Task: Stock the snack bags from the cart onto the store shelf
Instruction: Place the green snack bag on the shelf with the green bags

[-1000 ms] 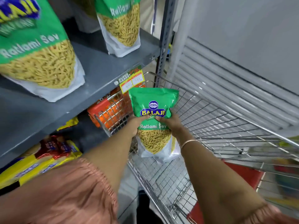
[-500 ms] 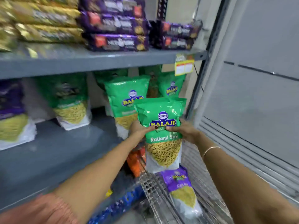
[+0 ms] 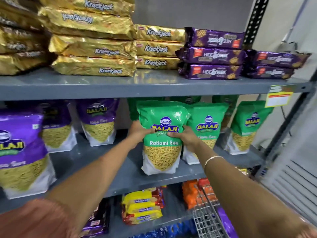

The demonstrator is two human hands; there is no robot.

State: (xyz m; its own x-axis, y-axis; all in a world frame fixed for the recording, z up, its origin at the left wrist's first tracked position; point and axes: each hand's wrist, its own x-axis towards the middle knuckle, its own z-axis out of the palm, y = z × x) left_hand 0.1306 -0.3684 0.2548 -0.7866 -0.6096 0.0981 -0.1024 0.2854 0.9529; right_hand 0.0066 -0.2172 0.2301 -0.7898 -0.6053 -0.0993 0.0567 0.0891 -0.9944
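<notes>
A green Ratlami Sev bag [image 3: 163, 152] stands upright on the grey middle shelf [image 3: 127, 176], near its front edge. My left hand [image 3: 137, 133] grips its left side and my right hand [image 3: 183, 136] grips its right side, thumbs on the front. Two more green bags [image 3: 207, 127] [image 3: 247, 127] stand to its right, further back. The wire cart [image 3: 207, 219] shows only a corner at the bottom right, with a purple bag [image 3: 226, 224] inside.
Purple sev bags [image 3: 18, 152] fill the middle shelf's left part. Gold Krackjack packs [image 3: 96, 48] and purple Hide & Seek packs [image 3: 212, 54] are stacked on the shelf above. Biscuit packs [image 3: 142, 206] lie below. The shelf upright [image 3: 284, 127] stands at right.
Both hands have carried the green bag up from the cart and onto the middle shelf, left of the other green bags. The view has risen from the cart to the shelves.
</notes>
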